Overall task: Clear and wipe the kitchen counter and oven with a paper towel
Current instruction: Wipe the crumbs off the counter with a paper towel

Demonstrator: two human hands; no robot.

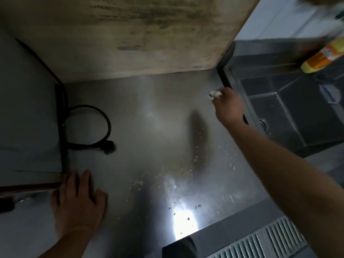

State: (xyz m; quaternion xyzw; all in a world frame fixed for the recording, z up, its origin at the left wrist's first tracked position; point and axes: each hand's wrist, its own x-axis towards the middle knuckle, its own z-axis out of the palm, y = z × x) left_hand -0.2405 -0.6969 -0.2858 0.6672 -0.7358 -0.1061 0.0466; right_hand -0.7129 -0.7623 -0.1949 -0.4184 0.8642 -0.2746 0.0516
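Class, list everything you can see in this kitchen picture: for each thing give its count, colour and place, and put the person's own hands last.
counter: one, grey steel, centre
crumbs: many, pale and dark, scattered on the counter's near right part
board: one, stained beige, standing at the counter's back
cable: one, black, looped at counter's left
sink: one, dark steel, right of counter
bottle: one, yellow-orange, behind the sink
grate: one, grey, slatted, bottom right
paper towel: one, white wad, in the right hand
left hand: flat on the counter's near left
right hand: grips the towel near the sink edge
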